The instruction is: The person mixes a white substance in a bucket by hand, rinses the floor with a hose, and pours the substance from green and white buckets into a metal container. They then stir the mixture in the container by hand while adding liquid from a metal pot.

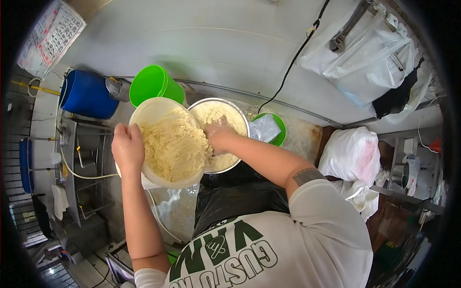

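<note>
My left hand (128, 148) is closed on the left rim of a wide off-white plastic basin (148, 109). The basin tilts to the right, and crumbly pale-yellow meal (175, 146) is heaped inside it. Its right edge overlaps a round metal bowl (247, 126), which holds more of the same crumbly stuff. Over that bowl, beside the basin's right edge, my right hand (222, 137) reaches into the yellow crumbs. Its fingers are partly buried and hard to make out.
A bright green bucket (146, 86) and a blue drum (89, 93) stand along the wall. Right of the bowl is a green tub (279, 129) with a clear plastic bag (264, 128). A stuffed white sack (350, 153) sits at right; a metal rack (84, 163) stands left.
</note>
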The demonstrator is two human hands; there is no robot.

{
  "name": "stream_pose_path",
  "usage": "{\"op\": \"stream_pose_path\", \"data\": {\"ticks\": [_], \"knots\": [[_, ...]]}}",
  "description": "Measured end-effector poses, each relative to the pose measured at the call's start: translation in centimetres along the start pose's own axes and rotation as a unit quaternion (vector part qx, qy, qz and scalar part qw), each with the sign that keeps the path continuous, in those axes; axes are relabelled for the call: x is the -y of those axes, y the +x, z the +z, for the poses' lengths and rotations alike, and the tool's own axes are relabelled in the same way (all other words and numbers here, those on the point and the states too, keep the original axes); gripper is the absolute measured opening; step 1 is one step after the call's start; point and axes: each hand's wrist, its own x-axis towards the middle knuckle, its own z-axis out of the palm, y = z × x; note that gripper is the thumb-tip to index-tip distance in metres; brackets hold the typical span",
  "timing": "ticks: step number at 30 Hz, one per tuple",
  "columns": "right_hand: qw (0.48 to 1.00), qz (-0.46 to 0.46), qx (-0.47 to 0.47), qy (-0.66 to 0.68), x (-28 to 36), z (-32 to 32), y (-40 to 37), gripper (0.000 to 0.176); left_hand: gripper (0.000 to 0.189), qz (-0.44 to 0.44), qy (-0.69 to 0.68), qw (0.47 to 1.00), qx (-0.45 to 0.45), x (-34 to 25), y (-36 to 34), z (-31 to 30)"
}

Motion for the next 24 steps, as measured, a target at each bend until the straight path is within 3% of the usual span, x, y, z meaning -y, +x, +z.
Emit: {"op": "stream_pose_path", "data": {"ticks": [3, 7, 9, 12, 21, 24], "knots": [[1.0, 0.01, -0.006, -0.021, -0.2, 2.2, 1.8, 0.051, 0.031, 0.007, 0.0, 1.0, -0.002, -0.2, -0.2, 0.0], [0.999, 0.024, 0.006, -0.043, -0.3, 2.5, 2.6, 0.047, 0.031, 0.018, 0.014, 1.0, -0.008, -0.6, -0.7, 0.1], [0.993, 0.032, 0.109, -0.041, -0.4, 2.1, 3.5, 0.044, 0.03, 0.024, 0.019, 0.999, -0.013, -1.0, -1.0, 0.0], [0.989, 0.036, 0.144, -0.027, -1.0, 4.0, 5.6, 0.041, 0.029, 0.029, 0.032, 0.999, -0.017, -1.0, -1.1, 0.2], [0.98, 0.008, 0.185, -0.066, -1.0, 6.1, 8.1, 0.038, 0.031, 0.03, 0.063, 0.998, -0.007, -2.1, -1.5, 0.6], [0.986, -0.006, 0.156, -0.063, -1.2, 7.6, 9.0, 0.039, 0.031, 0.039, 0.063, 0.997, -0.012, -2.3, -1.7, 0.9]]}}
